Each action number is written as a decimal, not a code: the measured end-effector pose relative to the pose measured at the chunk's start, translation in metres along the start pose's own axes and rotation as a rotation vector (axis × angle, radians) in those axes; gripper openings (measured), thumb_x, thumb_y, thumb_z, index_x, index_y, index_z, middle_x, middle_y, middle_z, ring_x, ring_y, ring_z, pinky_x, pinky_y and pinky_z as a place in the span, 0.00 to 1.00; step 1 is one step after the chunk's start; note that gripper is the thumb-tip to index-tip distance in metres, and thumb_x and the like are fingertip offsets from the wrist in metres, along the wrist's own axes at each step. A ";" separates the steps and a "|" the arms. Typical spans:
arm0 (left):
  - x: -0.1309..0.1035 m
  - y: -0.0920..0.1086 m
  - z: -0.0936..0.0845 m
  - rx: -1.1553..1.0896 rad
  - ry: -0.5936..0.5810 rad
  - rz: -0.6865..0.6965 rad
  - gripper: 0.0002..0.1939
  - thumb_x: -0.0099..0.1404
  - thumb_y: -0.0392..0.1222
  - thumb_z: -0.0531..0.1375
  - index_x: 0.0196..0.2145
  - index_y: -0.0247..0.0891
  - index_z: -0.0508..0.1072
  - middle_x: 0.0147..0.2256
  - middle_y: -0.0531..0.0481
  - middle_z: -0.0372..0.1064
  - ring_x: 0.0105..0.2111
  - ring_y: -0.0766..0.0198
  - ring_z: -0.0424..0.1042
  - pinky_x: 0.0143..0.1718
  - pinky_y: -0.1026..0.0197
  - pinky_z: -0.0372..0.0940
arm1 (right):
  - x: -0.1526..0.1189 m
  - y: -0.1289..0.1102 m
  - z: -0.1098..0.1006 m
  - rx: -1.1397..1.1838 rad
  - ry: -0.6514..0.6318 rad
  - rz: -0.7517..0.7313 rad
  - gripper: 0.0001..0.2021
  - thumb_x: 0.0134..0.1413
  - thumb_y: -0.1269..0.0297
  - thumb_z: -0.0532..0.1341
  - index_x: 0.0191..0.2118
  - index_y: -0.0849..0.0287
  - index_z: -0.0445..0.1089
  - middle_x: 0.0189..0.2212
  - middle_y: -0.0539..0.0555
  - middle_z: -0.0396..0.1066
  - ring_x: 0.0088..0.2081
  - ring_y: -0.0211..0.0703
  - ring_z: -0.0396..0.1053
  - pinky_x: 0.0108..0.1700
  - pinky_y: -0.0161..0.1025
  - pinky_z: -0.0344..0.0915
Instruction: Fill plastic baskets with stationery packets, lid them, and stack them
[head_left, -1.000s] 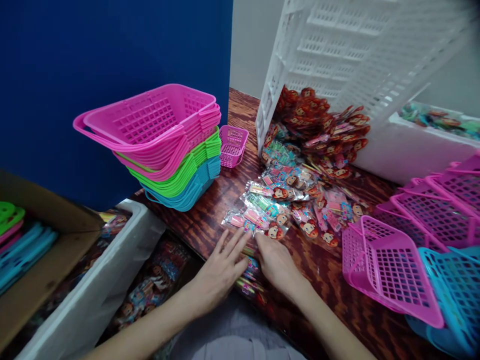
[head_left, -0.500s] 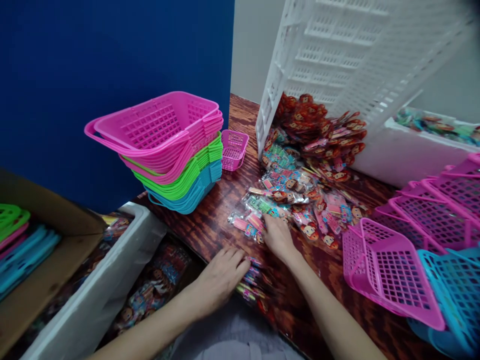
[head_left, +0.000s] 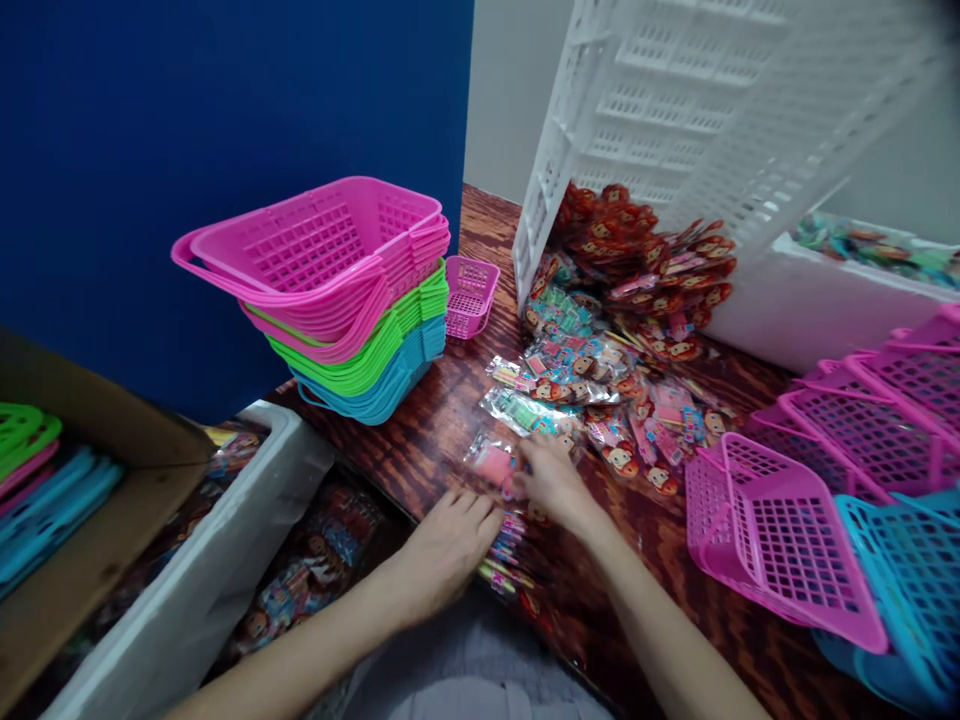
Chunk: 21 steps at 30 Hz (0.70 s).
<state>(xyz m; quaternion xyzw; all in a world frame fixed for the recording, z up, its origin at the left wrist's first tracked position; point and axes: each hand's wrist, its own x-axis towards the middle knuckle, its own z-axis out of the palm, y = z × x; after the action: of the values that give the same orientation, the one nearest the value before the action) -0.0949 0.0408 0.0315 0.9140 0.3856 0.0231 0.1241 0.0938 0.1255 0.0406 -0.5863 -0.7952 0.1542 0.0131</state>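
My right hand (head_left: 553,482) pinches the end of a clear packet with a pink item inside (head_left: 493,464), just above the table. My left hand (head_left: 454,540) lies with bent fingers over the end of a stack of small packets (head_left: 507,560) at the table's near edge, gripping it; its fingertips are partly hidden. Beyond my right hand spreads a heap of loose packets (head_left: 577,365) printed with cartoon heads. One packet with a green item (head_left: 521,410) lies nearest to my right fingers.
Nested pink, green and blue baskets (head_left: 352,300) stand at the left, with a small pink basket (head_left: 471,300) behind. A white crate (head_left: 660,110) tips over the heap. More baskets (head_left: 787,540) sit at the right. A foam box (head_left: 187,570) and a cardboard box (head_left: 157,440) stand lower left.
My right hand has drawn the pink packet off the heap, towards me and my left hand. The left hand stays at the stack.
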 end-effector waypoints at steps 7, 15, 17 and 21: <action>-0.005 0.002 0.003 0.010 0.087 0.007 0.28 0.59 0.32 0.57 0.58 0.33 0.61 0.66 0.33 0.48 0.67 0.42 0.46 0.65 0.39 0.45 | -0.021 -0.009 0.016 0.049 -0.012 -0.115 0.11 0.59 0.76 0.52 0.41 0.59 0.69 0.41 0.58 0.68 0.44 0.47 0.66 0.45 0.40 0.59; 0.000 -0.006 -0.006 -0.027 0.035 0.105 0.24 0.60 0.35 0.57 0.55 0.34 0.62 0.59 0.36 0.61 0.63 0.48 0.56 0.68 0.39 0.33 | -0.025 0.008 -0.006 0.415 -0.051 -0.200 0.03 0.60 0.71 0.55 0.36 0.56 0.63 0.31 0.49 0.68 0.35 0.41 0.65 0.37 0.35 0.59; 0.001 -0.007 -0.007 -0.058 0.019 0.091 0.28 0.59 0.34 0.57 0.57 0.34 0.61 0.57 0.37 0.61 0.59 0.50 0.60 0.67 0.44 0.44 | 0.000 0.018 -0.006 0.251 0.119 -0.066 0.05 0.61 0.70 0.56 0.42 0.59 0.65 0.38 0.54 0.70 0.41 0.45 0.65 0.43 0.38 0.59; 0.000 -0.007 -0.001 -0.126 0.039 0.050 0.39 0.55 0.29 0.55 0.64 0.39 0.53 0.58 0.40 0.60 0.56 0.51 0.61 0.62 0.47 0.54 | 0.034 0.026 0.000 -0.075 0.254 0.084 0.23 0.55 0.73 0.60 0.58 0.63 0.61 0.53 0.64 0.65 0.53 0.56 0.59 0.53 0.46 0.55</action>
<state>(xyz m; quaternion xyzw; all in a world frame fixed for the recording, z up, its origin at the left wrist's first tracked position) -0.1003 0.0453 0.0304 0.9131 0.3626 0.0683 0.1734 0.1073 0.1646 0.0284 -0.6338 -0.7672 0.0493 0.0852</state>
